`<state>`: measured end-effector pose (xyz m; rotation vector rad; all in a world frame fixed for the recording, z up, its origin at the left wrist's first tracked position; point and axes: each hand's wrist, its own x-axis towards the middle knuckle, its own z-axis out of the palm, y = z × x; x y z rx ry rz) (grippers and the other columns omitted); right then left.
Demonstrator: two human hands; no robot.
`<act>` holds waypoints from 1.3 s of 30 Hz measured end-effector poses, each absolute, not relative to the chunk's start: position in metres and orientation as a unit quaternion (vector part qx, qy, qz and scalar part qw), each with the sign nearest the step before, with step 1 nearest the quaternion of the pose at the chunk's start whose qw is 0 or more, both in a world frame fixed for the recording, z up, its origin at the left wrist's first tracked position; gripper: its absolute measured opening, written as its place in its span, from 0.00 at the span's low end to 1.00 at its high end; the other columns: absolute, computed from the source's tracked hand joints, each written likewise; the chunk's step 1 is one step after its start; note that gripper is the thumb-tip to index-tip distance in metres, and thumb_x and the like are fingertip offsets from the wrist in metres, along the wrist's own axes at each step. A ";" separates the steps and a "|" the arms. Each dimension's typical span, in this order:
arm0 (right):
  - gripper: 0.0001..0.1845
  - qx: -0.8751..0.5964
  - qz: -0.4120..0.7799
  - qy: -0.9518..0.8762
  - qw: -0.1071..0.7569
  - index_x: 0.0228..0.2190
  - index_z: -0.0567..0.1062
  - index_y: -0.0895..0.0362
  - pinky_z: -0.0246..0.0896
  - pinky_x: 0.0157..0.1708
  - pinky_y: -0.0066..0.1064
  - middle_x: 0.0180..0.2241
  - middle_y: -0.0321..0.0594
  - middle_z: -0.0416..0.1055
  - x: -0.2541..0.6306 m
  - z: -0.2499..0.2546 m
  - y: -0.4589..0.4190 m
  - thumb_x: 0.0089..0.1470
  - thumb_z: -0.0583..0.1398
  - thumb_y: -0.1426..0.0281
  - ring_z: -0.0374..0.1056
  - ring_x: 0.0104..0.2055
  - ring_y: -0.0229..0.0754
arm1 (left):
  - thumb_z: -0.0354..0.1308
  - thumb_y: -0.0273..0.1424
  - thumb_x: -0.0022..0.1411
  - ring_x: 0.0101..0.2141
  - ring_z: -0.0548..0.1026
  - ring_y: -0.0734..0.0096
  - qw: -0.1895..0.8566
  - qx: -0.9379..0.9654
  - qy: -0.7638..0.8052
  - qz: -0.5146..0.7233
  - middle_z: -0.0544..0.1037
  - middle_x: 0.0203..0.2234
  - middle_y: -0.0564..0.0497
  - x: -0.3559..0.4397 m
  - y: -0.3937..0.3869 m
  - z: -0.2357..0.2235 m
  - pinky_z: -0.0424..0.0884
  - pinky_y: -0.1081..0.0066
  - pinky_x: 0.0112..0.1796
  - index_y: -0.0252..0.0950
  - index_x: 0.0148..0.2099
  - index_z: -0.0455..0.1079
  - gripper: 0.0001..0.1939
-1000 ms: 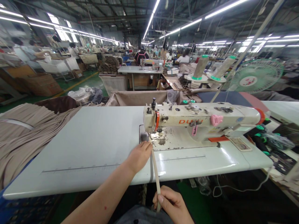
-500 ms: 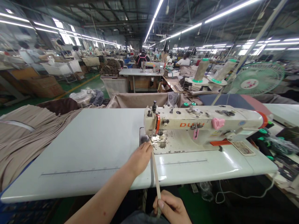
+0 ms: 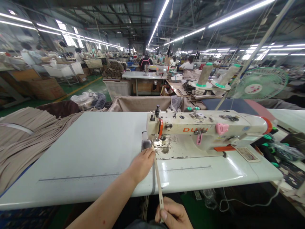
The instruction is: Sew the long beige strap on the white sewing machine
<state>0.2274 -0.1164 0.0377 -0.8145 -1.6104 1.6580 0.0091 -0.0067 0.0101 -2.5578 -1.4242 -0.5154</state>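
A narrow beige fabric strap (image 3: 157, 176) runs from the needle area of a white sewing machine (image 3: 209, 124) down over the table's front edge. My left hand (image 3: 142, 163) lies by the presser foot with its fingers closed on the strap's far part; the fingertips are partly hidden. Below the table edge, my right hand (image 3: 175, 213) pinches the strap between thumb and fingers, holding it taut. A small slot or mark shows on the strap just above my right thumb.
Stacks of beige fabric strips (image 3: 30, 136) lie left of the white sewing table (image 3: 102, 143). Behind it stands a fabric-lined bin (image 3: 140, 103). Thread cones (image 3: 205, 74) and a green fan (image 3: 259, 86) are at the right. People work at machines farther back.
The view has shifted slightly. The slot or mark on the strap now shows above my right thumb. Both hands stay nearly in place on the strap.
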 end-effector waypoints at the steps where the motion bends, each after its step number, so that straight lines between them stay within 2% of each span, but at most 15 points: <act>1: 0.23 -0.303 0.638 -0.620 0.343 0.29 0.86 0.52 0.63 0.37 0.34 0.29 0.42 0.74 0.227 0.039 -0.116 0.64 0.61 0.51 0.71 0.34 0.45 | 0.51 0.23 0.72 0.57 0.72 0.58 0.084 -0.859 -0.476 -0.171 0.75 0.51 0.43 0.009 -0.007 0.011 0.67 0.59 0.64 0.31 0.54 0.69 0.11; 5: 0.18 -0.299 0.617 -0.622 0.379 0.30 0.84 0.52 0.64 0.38 0.33 0.30 0.40 0.74 0.224 0.035 -0.115 0.61 0.64 0.52 0.71 0.34 0.44 | 0.53 0.23 0.71 0.55 0.73 0.58 0.079 -0.851 -0.489 -0.175 0.75 0.51 0.44 0.011 -0.009 0.016 0.70 0.60 0.62 0.33 0.53 0.69 0.11; 9: 0.13 -0.374 0.545 -0.629 0.408 0.32 0.84 0.52 0.65 0.37 0.32 0.31 0.40 0.73 0.221 0.010 -0.114 0.60 0.66 0.56 0.70 0.34 0.44 | 0.52 0.24 0.71 0.54 0.73 0.59 0.066 -0.848 -0.491 -0.189 0.75 0.51 0.44 0.012 -0.009 0.017 0.71 0.60 0.61 0.34 0.52 0.69 0.09; 12: 0.15 -0.397 0.572 -0.584 0.416 0.37 0.84 0.52 0.64 0.30 0.31 0.29 0.39 0.74 0.220 -0.010 -0.113 0.60 0.66 0.53 0.69 0.29 0.42 | 0.52 0.24 0.72 0.55 0.73 0.59 0.053 -0.845 -0.495 -0.194 0.75 0.52 0.43 0.012 -0.008 0.016 0.72 0.60 0.60 0.34 0.51 0.68 0.08; 15: 0.18 -0.400 0.615 -0.552 0.397 0.36 0.84 0.54 0.65 0.28 0.31 0.26 0.39 0.74 0.220 -0.015 -0.115 0.60 0.66 0.52 0.69 0.27 0.42 | 0.52 0.24 0.72 0.56 0.72 0.59 0.052 -0.846 -0.496 -0.186 0.75 0.52 0.43 0.011 -0.008 0.016 0.72 0.59 0.60 0.34 0.52 0.68 0.09; 23: 0.20 -0.373 0.636 -0.557 0.382 0.30 0.85 0.56 0.68 0.31 0.32 0.27 0.39 0.72 0.225 0.013 -0.126 0.63 0.64 0.53 0.71 0.27 0.41 | 0.50 0.25 0.73 0.56 0.72 0.58 0.078 -0.858 -0.484 -0.152 0.76 0.50 0.43 0.011 -0.010 0.020 0.70 0.61 0.61 0.32 0.52 0.70 0.10; 39: 0.21 -0.351 0.643 -0.570 0.372 0.30 0.85 0.55 0.67 0.30 0.32 0.27 0.39 0.72 0.227 0.006 -0.128 0.64 0.62 0.53 0.71 0.27 0.41 | 0.51 0.25 0.73 0.56 0.72 0.58 0.107 -0.861 -0.478 -0.138 0.76 0.51 0.44 0.011 -0.009 0.017 0.69 0.60 0.62 0.32 0.53 0.70 0.11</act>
